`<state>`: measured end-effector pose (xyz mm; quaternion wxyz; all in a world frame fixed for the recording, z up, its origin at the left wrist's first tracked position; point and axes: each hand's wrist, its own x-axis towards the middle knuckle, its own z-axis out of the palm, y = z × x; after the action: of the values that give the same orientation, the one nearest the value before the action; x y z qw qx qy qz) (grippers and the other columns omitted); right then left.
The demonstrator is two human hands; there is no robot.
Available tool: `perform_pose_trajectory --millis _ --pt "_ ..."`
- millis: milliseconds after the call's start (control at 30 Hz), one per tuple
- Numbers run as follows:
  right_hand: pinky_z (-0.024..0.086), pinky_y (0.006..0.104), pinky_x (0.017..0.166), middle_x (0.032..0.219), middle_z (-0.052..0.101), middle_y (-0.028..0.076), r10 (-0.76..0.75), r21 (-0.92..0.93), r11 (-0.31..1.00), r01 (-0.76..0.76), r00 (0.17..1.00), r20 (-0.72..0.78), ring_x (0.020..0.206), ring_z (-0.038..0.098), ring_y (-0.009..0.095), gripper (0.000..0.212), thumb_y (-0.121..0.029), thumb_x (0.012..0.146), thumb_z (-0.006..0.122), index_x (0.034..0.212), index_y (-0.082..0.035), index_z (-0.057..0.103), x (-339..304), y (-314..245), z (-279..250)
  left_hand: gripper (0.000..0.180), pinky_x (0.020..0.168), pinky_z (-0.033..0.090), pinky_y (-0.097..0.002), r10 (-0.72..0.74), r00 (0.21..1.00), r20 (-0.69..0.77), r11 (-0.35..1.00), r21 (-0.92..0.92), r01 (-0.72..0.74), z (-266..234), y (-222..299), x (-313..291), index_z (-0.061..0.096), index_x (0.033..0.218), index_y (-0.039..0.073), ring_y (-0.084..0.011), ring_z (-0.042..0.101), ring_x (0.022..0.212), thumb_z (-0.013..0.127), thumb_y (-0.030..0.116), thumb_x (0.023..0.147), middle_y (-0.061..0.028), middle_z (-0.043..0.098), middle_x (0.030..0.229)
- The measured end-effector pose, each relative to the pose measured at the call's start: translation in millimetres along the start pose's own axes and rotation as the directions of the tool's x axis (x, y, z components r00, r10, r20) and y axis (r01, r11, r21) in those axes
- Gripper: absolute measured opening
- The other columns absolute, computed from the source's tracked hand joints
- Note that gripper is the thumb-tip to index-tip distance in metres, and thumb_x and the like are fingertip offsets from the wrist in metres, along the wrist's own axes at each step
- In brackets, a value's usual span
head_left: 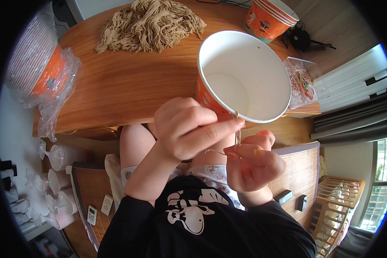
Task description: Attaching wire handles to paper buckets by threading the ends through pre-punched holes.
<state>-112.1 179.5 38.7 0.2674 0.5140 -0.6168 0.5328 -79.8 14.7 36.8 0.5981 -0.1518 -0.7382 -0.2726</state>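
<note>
A large paper bucket point(262, 69), orange outside and white inside, tilts its open mouth toward me at the table's front edge. A thin tan cord point(238, 136) hangs from its near rim. My left hand point(193, 127) is closed, with its index fingertip pressed on the cord just below that rim; its thumb is hidden. Lower and to the right, my right hand point(258, 161) is curled, thumb and index finger pinching the cord. A loose strand of it sticks out to the left between my hands.
A pile of tan cords point(150, 26) lies on the wooden table point(129, 81). Stacked orange buckets point(268, 21) stand at the back right, beside a clear plastic box point(303, 81) of small colourful items. More buckets in plastic wrap point(47, 73) stand at the left.
</note>
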Motion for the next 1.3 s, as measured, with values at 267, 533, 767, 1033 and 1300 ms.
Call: perform_pose_trajectory --millis 267,533,767,1033,1300 --pt "0.038 0.0338 0.082 0.087 0.068 0.005 0.11 -0.05 0.992 -0.119 0.981 -0.158 0.085 0.057 0.02 0.042 -0.017 0.076 0.084 0.104 -0.004 0.056 8 1 0 0.036 0.048 0.039 -0.0241 -0.031 0.999 0.035 0.997 -0.069 0.033 -3 -2 -2 0.079 0.096 0.015 -0.0107 0.052 0.056 0.091 0.008 0.063 0.0046 0.055 0.078" --pt "0.037 0.0337 0.082 0.088 0.069 0.001 0.052 -0.284 0.958 -0.048 0.999 0.005 0.078 0.059 0.018 0.036 0.004 0.074 0.075 0.104 -0.006 0.057 29 -7 -1 0.025 0.047 0.043 -0.0242 -0.017 1.0 -0.013 1.0 -0.004 0.017 -1 -3 2 0.081 0.091 0.018 -0.0089 0.053 0.056 0.085 0.017 0.065 0.0071 0.052 0.07" --pt "0.042 0.0404 0.086 0.082 0.07 0.006 0.055 -0.223 0.975 -0.013 0.982 0.181 0.07 0.059 0.019 0.053 0.01 0.081 0.07 0.118 -0.009 0.036 30 -12 -5 0.019 0.047 0.042 -0.0251 0.015 0.999 -0.03 0.999 -0.035 -0.016 1 -8 0 0.078 0.085 0.018 -0.0097 0.053 0.055 0.085 0.016 0.067 0.0069 0.053 0.07" --pt "0.05 0.037 0.085 0.112 0.058 0.019 0.21 -0.219 0.962 -0.164 0.955 0.209 0.101 0.059 0.027 0.076 -0.02 0.081 0.086 0.13 0.003 0.033 -3 -10 13 0.03 0.047 0.04 -0.0262 -0.069 0.997 -0.021 0.998 -0.013 0.069 -9 -7 3 0.077 0.09 0.018 -0.0121 0.052 0.053 0.09 0.013 0.063 0.0053 0.056 0.071" --pt "0.048 0.0321 0.076 0.092 0.063 0.008 0.477 0.287 0.387 -0.876 0.457 0.751 0.084 0.061 0.019 0.019 -0.005 0.096 0.067 0.108 -0.002 0.052 11 -24 -8 0.024 0.047 0.041 -0.0252 -0.173 0.985 -0.011 0.981 -0.092 0.171 -35 -7 5 0.076 0.092 0.011 -0.012 0.054 0.054 0.087 0.006 0.071 0.0002 0.059 0.076"
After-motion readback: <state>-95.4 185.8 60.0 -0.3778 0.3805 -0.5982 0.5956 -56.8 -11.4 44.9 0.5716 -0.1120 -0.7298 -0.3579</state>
